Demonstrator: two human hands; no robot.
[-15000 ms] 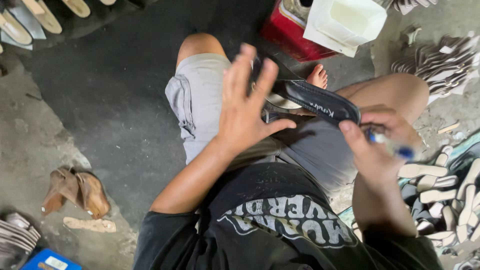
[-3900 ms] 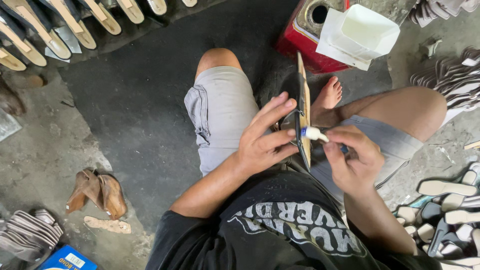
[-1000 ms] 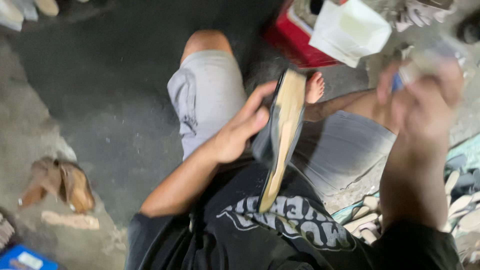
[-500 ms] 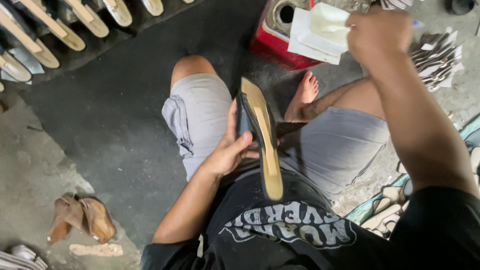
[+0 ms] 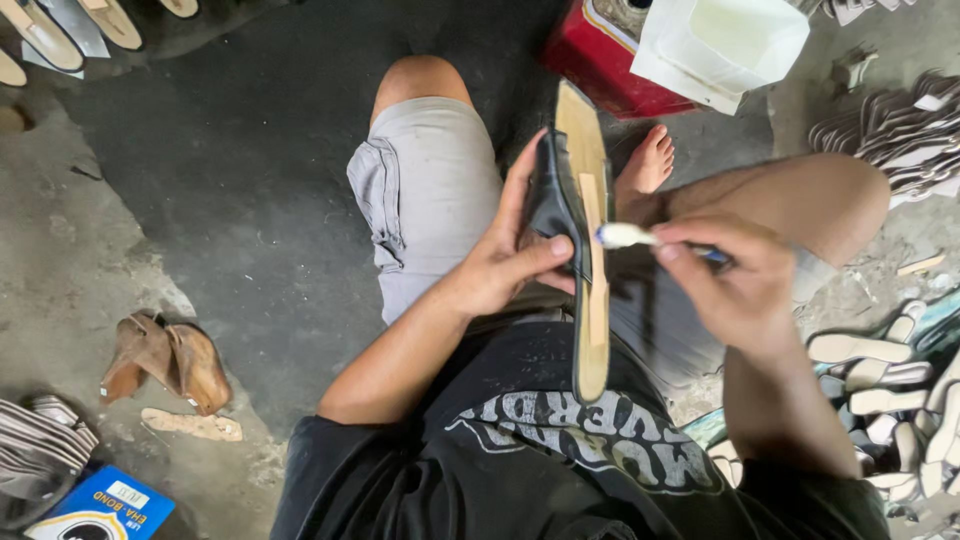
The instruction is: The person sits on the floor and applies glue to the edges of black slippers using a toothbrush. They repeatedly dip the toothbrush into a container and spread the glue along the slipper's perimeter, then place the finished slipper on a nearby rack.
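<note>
Shoe sole (image 5: pixel 585 250) sits dead centre, long tan thing with a black upper, held on edge over the lap, toe end pointing to 12 o'clock. Left hand (image 5: pixel 505 265) has its grip closed round the black side, thumb pressed across the edge. Right hand (image 5: pixel 735 280) at 3 o'clock pinches a small brush (image 5: pixel 640 237), white tip touching the tan face. Around it: red can (image 5: pixel 600 65) with a white container (image 5: pixel 720 40) at 1 o'clock, just past the bare foot (image 5: pixel 650 165). Pile of pale soles (image 5: pixel 890 380) on the floor at 4 o'clock, brown sandals (image 5: pixel 165 360) at 8, blue box (image 5: pixel 100 510) in the 7 o'clock corner.
</note>
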